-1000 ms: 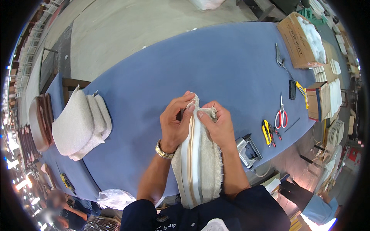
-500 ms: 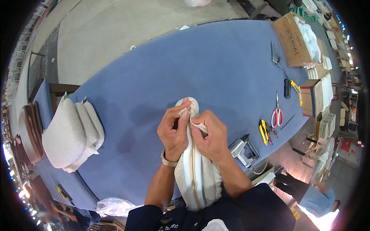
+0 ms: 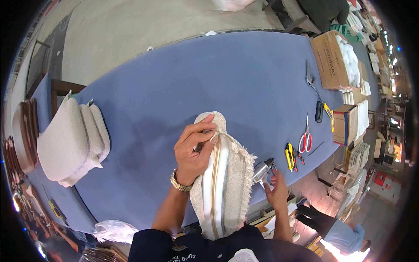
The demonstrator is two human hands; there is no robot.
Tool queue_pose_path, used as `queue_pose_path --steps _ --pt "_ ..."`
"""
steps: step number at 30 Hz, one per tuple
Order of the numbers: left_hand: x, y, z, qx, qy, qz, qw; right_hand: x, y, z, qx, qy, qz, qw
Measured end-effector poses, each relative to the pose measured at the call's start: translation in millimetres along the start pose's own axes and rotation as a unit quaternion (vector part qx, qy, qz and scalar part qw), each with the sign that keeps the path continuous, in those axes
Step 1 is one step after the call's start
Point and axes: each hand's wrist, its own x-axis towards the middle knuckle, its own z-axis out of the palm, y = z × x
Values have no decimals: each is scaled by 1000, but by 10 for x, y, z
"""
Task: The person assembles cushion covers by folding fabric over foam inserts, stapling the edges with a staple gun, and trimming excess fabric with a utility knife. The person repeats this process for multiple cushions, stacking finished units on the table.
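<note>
Now left hand (image 3: 192,150) fingers pinching cream zippered cushion cover (image 3: 222,174), right hand (image 3: 276,192) open, touching staple gun (image 3: 263,170)

Long blue cloth-covered table (image 3: 183,78): stacked cream fabric covers (image 3: 70,139) left; red-handled scissors (image 3: 304,139), yellow utility knife (image 3: 290,156), open cardboard box (image 3: 331,61) right.

I see lots of bare blue table (image 3: 196,78) ahead of the cushion cover (image 3: 222,174), so a hand can pass there. On the left, a stack of cream cushions (image 3: 70,139) blocks the way. On the right, the staple gun (image 3: 263,169), yellow knife (image 3: 290,156) and red scissors (image 3: 305,139) crowd the edge.
</note>
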Motion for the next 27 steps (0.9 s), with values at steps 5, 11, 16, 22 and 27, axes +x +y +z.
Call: queue_pose_path --steps 5,11,16,22,27 --pt "58 141 -110 41 -40 7 998 -122 212 619 -63 31 -3 997" --pt "46 98 -133 36 -51 8 998 263 200 282 147 23 -63 987" --pt "37 32 -152 -1 -46 6 999 663 -783 -772 473 -92 -26 876" --pt "23 -15 -215 -20 -81 -18 996 1032 -2144 -1353 248 -178 -274 912" --pt "7 -39 -259 -45 -90 -21 995 1128 -2389 -1241 131 -212 -357 900"
